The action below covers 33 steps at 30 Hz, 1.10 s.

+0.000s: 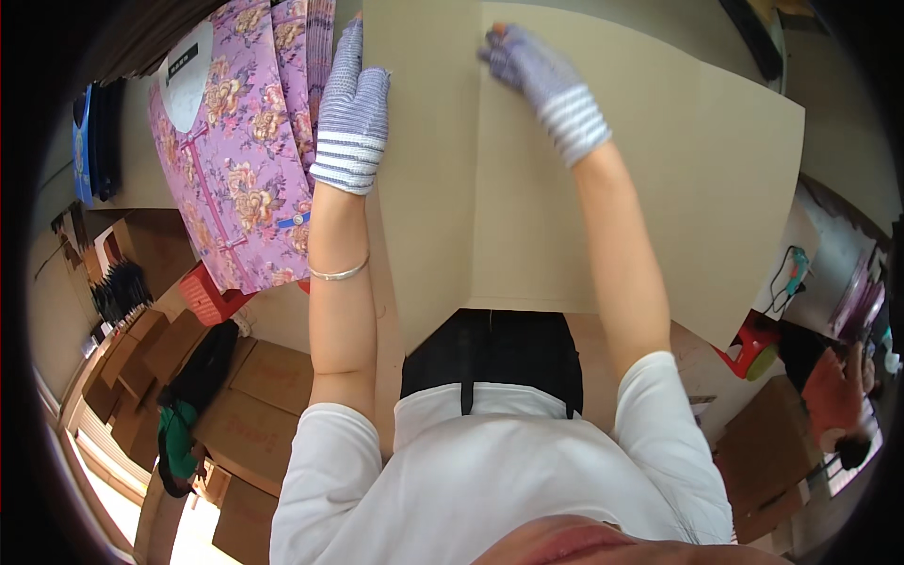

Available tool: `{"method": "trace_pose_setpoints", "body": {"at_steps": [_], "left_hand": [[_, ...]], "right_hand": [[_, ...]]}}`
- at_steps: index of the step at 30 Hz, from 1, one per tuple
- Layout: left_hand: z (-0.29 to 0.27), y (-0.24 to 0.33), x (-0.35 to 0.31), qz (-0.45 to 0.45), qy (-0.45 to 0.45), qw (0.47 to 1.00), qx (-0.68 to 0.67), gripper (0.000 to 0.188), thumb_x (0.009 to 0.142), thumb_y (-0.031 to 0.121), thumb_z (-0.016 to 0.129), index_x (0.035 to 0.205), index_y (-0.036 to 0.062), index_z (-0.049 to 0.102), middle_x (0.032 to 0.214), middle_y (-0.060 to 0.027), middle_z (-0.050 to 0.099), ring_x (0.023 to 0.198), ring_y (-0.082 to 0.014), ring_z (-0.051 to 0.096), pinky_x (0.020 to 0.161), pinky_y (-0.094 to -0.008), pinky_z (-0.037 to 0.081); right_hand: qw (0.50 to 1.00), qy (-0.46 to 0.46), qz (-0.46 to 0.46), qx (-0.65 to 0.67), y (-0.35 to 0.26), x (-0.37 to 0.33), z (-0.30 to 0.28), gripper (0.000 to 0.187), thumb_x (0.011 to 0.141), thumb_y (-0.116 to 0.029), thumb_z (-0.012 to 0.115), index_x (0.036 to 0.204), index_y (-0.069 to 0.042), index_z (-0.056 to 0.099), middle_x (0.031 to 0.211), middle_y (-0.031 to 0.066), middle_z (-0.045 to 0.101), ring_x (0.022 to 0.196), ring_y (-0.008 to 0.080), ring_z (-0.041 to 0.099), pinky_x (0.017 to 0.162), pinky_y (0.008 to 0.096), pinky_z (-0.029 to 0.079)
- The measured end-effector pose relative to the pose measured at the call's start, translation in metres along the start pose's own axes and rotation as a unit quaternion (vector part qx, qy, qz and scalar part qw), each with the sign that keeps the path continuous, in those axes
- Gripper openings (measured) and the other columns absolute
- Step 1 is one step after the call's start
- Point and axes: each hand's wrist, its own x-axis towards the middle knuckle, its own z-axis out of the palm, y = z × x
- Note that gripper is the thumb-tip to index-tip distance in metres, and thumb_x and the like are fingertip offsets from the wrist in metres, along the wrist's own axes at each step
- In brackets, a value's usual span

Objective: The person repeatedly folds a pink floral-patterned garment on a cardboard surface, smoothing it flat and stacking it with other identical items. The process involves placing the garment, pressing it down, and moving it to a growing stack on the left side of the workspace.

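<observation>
Grey-and-white-gloved left hand [353, 122] beside the left edge of a large creased tan cardboard sheet [532, 217] at centre, matching right hand [537, 71] blurred over it, both grips unclear, purple floral garments [247, 179] stacked left

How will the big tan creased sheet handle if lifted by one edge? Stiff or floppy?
The tan sheet looks semi-stiff: its broad panels show little sag or rippling. It would probably hinge at the long crease, where two panels meet. Likely light for its size, as its visible edges look thin.
</observation>
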Motion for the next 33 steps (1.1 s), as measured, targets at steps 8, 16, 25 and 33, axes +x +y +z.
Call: {"method": "trace_pose_setpoints", "body": {"at_steps": [8,16,25,33], "left_hand": [[0.053,0.042,-0.012,0.092,0.016,0.995,-0.045,0.052,0.094,0.002,0.045,0.145,-0.0065,0.038,0.149,-0.0193,0.043,0.138,-0.0280,0.040,0.117,-0.0360,0.027],[0.186,0.067,-0.020,0.120,0.065,0.969,0.204,0.066,0.083,0.035,0.061,0.137,-0.0012,0.048,0.146,-0.0293,0.037,0.137,-0.0519,0.029,0.109,-0.0715,0.016],[0.193,0.027,-0.064,0.152,-0.038,0.923,0.352,0.068,0.080,0.034,0.065,0.136,-0.0016,0.050,0.148,-0.0239,0.039,0.139,-0.0433,0.033,0.111,-0.0678,0.017],[0.188,0.021,-0.071,0.149,-0.054,0.914,0.373,0.069,0.081,0.037,0.064,0.137,-0.0011,0.051,0.150,-0.0217,0.038,0.141,-0.0432,0.031,0.113,-0.0681,0.014]], "right_hand": [[0.999,-0.002,-0.048,0.003,0.002,-0.013,-0.005,0.053,0.104,-0.040,0.044,0.136,0.002,0.052,0.124,0.0137,0.062,0.114,0.0215,0.059,0.102,0.0301,0.044],[0.993,0.100,0.019,0.053,-0.026,-0.090,-0.068,0.047,0.102,-0.043,0.051,0.118,-0.001,0.063,0.101,0.0053,0.066,0.086,0.0145,0.059,0.078,0.0306,0.050],[0.869,0.252,-0.045,-0.423,-0.005,-0.059,-0.075,0.034,0.092,-0.035,0.064,0.078,-0.004,0.064,0.065,0.0129,0.061,0.057,0.0265,0.057,0.061,0.0369,0.048],[0.737,0.261,-0.236,-0.577,-0.030,-0.040,-0.078,0.037,0.083,-0.038,0.069,0.104,-0.007,0.064,0.096,0.0115,0.067,0.090,0.0312,0.063,0.078,0.0429,0.051]]}}
